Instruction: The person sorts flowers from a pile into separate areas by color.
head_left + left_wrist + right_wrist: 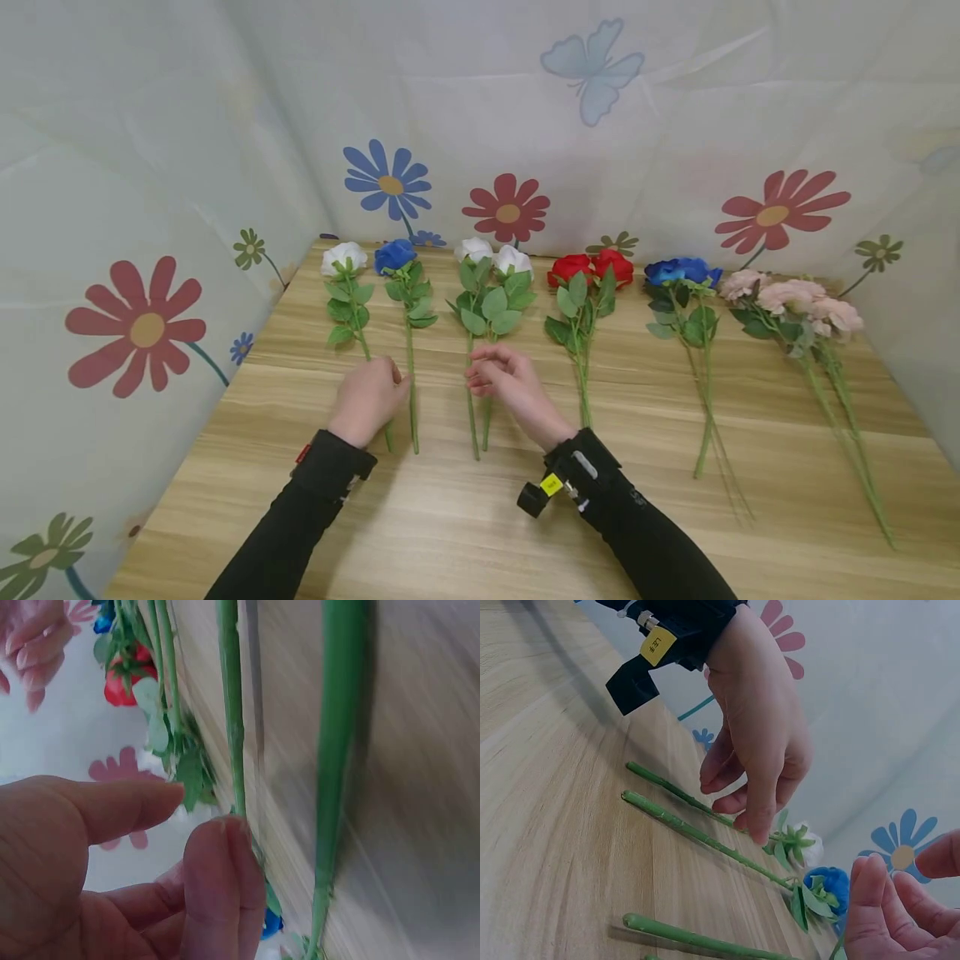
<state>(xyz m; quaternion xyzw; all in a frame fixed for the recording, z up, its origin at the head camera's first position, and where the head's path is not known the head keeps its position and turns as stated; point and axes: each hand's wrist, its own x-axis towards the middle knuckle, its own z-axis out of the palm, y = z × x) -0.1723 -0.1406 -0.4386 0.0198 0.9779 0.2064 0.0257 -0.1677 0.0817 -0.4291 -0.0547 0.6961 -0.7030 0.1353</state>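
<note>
My left hand (369, 400) hovers over the stems of a single white rose (345, 257) and a single blue rose (395, 256) at the table's left. In the left wrist view, a gap separates its thumb (142, 806) from its bent fingers (214, 877); the blue rose's stem (231, 697) passes behind the fingertips, and nothing is held. Over the stems of two white roses (513, 260), my right hand (517, 392) has loosely bent fingers and holds nothing. The right wrist view shows its thumb and fingers (870, 889) apart.
Rightward along the wooden table (465, 533) lie two red roses (570, 269), blue roses (681, 271) with crossed stems, and several pink flowers (789, 296). All blooms point toward the flower-printed cloth (645, 150) behind. Another cloth wall (172, 208) borders the left side.
</note>
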